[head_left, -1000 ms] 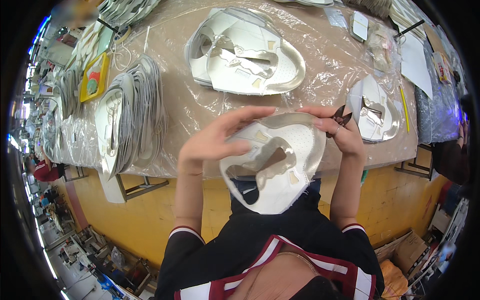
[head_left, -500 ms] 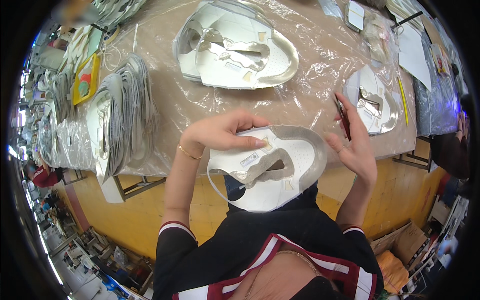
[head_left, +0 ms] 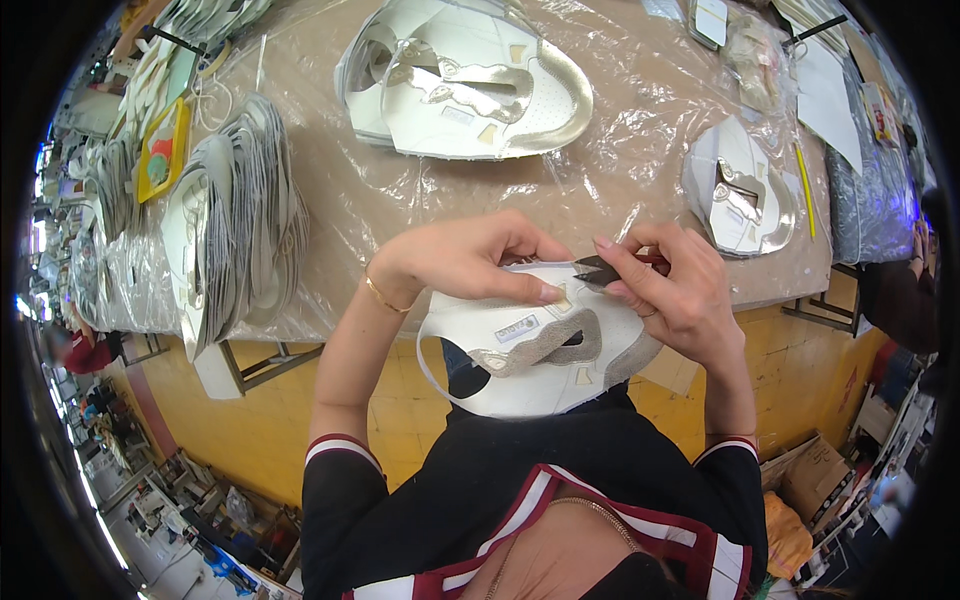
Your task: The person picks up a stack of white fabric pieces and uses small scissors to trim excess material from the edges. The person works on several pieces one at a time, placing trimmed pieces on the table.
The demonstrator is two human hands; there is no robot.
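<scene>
A white shoe upper (head_left: 530,392) with silvery-grey trim is held in front of my body, at the table's near edge. My left hand (head_left: 465,255) grips its far edge, thumb on top and fingers mostly hidden beneath. My right hand (head_left: 688,292) is closed around small thread snips (head_left: 595,271). Their dark blades lie at the upper's far edge, just right of my left thumb. My right fingers cover most of the handle, and whether the blades touch the material I cannot tell.
A stack of white and silver uppers (head_left: 460,130) lies ahead on the plastic-covered table (head_left: 340,235). A smaller pile of uppers (head_left: 730,165) is at the right, beside a yellow stick (head_left: 805,190). Many stacked uppers (head_left: 250,210) and a yellow tray (head_left: 152,187) are at left.
My right hand has moved left from beside the upper to its far edge, bringing the snips' blades there. The upper has tilted slightly; my left hand still grips it.
</scene>
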